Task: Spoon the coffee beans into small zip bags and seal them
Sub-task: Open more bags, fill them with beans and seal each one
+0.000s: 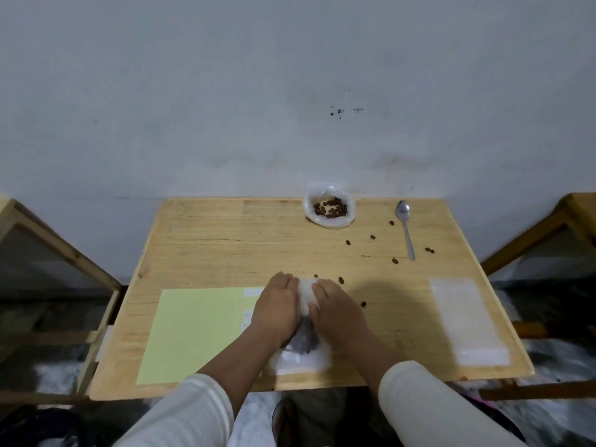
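Observation:
A small clear zip bag (304, 341) holding dark coffee beans lies flat on the wooden table (225, 246) near its front edge. My left hand (279, 306) and my right hand (338, 312) lie side by side on the bag's far end, fingers stretched forward and pressing down on the white plastic between them. The beans show as a dark lump between my wrists. An open plastic bag of coffee beans (329, 208) stands at the table's back edge. To its right, a metal spoon (405, 230) rests on the table with an empty bowl.
Several loose beans (372, 236) are scattered between the bean bag and my hands. A pale green sheet (200, 333) covers the front left. Empty zip bags (464, 321) lie at the front right. Wooden frames (64, 253) stand at either side of the table.

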The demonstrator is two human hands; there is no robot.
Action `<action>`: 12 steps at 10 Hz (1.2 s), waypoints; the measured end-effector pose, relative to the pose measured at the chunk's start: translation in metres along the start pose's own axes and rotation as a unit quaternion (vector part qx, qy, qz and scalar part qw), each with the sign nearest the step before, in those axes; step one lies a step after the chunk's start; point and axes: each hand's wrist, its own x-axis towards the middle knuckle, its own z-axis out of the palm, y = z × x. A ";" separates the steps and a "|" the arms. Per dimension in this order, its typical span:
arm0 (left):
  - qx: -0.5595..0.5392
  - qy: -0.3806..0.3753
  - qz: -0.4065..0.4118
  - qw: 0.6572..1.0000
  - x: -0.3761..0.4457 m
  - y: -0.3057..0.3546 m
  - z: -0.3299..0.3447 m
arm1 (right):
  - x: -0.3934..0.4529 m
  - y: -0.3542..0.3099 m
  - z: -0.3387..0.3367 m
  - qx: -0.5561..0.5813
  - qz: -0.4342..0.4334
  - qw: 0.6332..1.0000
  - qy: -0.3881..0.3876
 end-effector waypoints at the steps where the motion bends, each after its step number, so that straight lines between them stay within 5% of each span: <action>1: 0.017 0.054 0.056 0.997 0.017 0.015 -0.009 | 0.000 0.018 -0.022 0.024 0.025 0.997 0.061; 3: 0.052 0.136 0.177 0.973 0.053 0.083 -0.019 | -0.023 0.084 -0.058 0.043 0.161 0.981 0.101; 5: 0.098 0.008 0.271 0.958 0.073 0.147 0.031 | -0.079 0.152 -0.063 0.061 0.315 0.943 0.085; 6: -0.020 -0.050 0.158 0.986 0.069 0.179 0.036 | -0.105 0.173 -0.053 0.065 0.362 0.928 0.063; 7: -0.002 -0.094 0.214 0.972 0.069 0.201 0.059 | -0.122 0.192 -0.041 0.076 0.381 0.921 0.033; 10: -0.076 -0.109 0.107 0.985 0.096 0.223 0.110 | -0.127 0.224 -0.018 0.126 0.348 0.929 -0.014; 12: -0.106 -0.051 0.109 0.987 0.105 0.229 0.124 | -0.130 0.237 0.009 0.079 0.322 0.944 -0.002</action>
